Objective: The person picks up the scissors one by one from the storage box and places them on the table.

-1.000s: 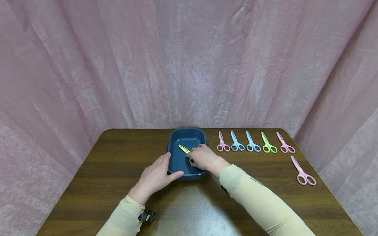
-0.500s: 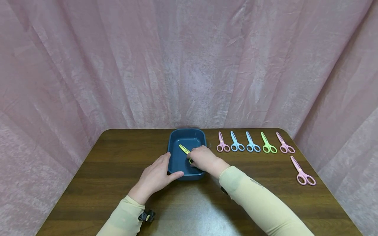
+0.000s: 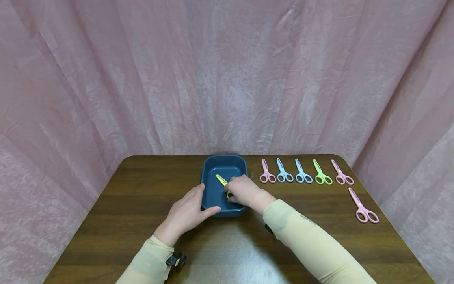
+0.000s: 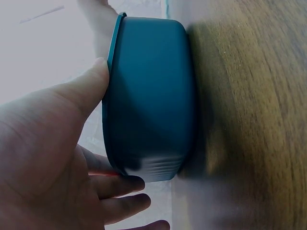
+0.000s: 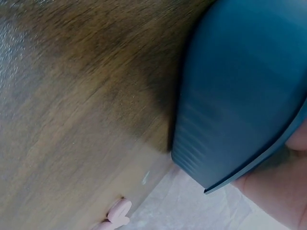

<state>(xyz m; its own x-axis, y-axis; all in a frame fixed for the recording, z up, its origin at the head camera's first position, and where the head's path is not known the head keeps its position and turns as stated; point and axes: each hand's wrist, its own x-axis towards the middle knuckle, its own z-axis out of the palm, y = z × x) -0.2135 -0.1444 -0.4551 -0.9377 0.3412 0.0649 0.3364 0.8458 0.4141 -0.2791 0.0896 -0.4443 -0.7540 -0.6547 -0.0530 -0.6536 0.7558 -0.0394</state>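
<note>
A deep blue rectangular bin (image 3: 208,199) stands near the back middle of the table. Inside it lie yellow scissors (image 3: 221,180), blade end towards the far left. My right hand (image 3: 245,191) reaches over the bin's right rim and holds these scissors near their loops, which the fingers partly cover. My left hand (image 3: 188,211) touches the near left corner of the bin with straight fingers along the side and the thumb at the front rim. In the left wrist view, that thumb rests against the rim of the bin (image 4: 151,91).
To the right, in a row, lie pink scissors (image 3: 266,172), two light blue pairs, green scissors (image 3: 320,172) and another pink pair. Larger pink scissors (image 3: 361,207) lie nearer the right edge of the wooden table (image 3: 142,189). A pink curtain (image 3: 227,79) hangs behind.
The yellow scissors and my right hand have shifted very slightly within the bin. My left hand stays in place on the bin's corner.
</note>
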